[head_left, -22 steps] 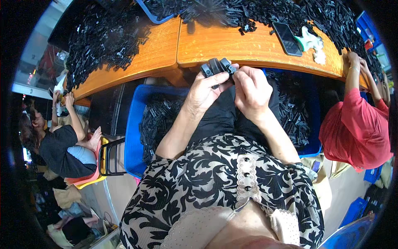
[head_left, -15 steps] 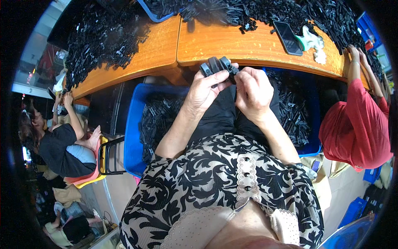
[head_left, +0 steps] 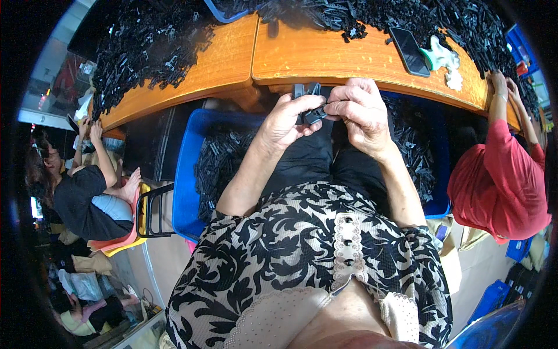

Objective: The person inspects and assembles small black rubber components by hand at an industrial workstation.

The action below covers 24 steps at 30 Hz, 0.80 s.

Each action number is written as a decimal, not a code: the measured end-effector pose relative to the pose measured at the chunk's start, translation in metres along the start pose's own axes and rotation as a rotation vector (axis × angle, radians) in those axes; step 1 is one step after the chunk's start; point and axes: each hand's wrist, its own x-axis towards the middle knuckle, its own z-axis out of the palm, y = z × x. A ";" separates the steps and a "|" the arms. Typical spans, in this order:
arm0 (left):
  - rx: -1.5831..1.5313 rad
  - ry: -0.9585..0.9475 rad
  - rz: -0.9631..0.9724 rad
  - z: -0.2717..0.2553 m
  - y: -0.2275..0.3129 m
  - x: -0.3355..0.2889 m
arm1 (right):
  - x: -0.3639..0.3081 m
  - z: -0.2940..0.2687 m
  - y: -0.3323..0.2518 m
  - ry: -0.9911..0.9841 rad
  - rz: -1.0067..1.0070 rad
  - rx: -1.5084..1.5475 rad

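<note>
the worktop [head_left: 325, 58] is free at front middle; black parts [head_left: 148, 52] block back and left, a phone [head_left: 410, 52] right.

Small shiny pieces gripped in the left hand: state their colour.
The small shiny pieces in the left hand are black, seen best in the head view.

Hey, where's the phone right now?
In the head view, the phone is at upper right, lying on the table just left of the white-and-green item, near the piled black parts.
</note>
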 end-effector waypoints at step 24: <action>0.430 0.070 0.114 0.007 0.002 -0.030 | -0.036 0.042 0.002 0.003 0.936 0.736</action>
